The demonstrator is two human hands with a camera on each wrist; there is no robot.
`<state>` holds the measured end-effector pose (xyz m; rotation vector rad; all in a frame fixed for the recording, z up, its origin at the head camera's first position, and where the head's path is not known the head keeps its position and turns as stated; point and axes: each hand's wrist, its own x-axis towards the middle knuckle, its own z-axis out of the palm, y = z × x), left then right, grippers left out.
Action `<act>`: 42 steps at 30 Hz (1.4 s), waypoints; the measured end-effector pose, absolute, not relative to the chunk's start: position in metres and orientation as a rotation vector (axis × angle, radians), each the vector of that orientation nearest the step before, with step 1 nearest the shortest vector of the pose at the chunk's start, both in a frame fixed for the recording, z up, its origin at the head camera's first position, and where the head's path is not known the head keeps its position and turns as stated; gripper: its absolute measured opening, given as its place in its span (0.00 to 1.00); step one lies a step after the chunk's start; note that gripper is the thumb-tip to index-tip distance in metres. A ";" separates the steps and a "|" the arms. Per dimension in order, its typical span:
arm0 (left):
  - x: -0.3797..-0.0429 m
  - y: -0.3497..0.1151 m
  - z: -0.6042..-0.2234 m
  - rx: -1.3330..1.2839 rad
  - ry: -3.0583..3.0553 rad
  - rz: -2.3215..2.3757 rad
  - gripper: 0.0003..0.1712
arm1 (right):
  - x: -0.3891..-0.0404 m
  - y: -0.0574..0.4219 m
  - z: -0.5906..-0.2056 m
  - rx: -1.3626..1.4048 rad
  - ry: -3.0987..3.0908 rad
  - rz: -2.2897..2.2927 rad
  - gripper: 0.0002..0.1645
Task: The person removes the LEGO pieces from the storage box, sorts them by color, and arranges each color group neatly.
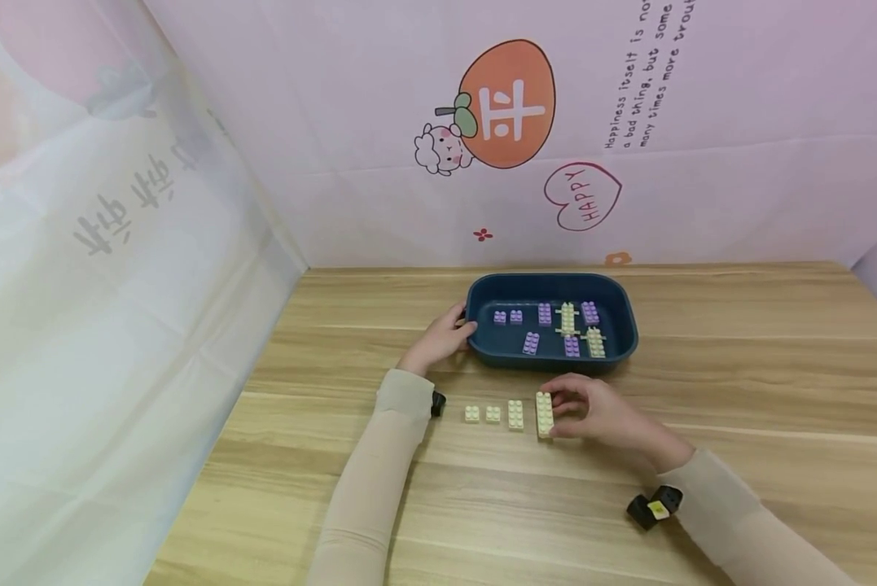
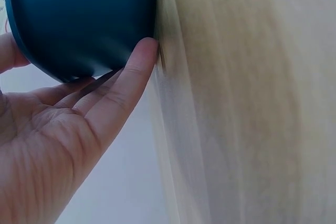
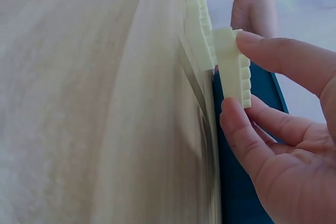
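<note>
My left hand grips the left end of a dark blue tray, its thumb at the rim and its fingers against the outer wall. In the left wrist view the fingers lie along the underside curve of the tray wall. A long cream building brick is pinched end to end by my right hand, thumb at the near end, studs up. The right wrist view shows this brick slightly above the tabletop. To its left stand a shorter cream brick and two small square ones.
Inside the tray lie several purple bricks and two cream brick pieces with thin bars sticking out. Behind the wooden table hangs a printed cloth. Another cloth borders the left side.
</note>
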<state>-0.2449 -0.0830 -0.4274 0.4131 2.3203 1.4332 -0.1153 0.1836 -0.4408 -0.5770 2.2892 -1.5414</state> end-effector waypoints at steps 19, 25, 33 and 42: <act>-0.245 -0.084 -0.428 0.426 2.315 1.436 0.31 | -0.113 0.172 -0.447 -0.521 2.445 -1.374 0.35; -0.245 -0.084 -0.428 0.422 2.322 1.435 0.31 | -0.113 0.171 -0.447 -0.541 2.463 -1.360 0.35; -0.246 -0.084 -0.428 0.427 2.331 1.426 0.32 | -0.113 0.171 -0.448 -0.527 2.470 -1.349 0.36; -0.246 -0.084 -0.429 0.424 2.334 1.415 0.33 | -0.111 0.172 -0.446 -0.510 2.454 -1.392 0.37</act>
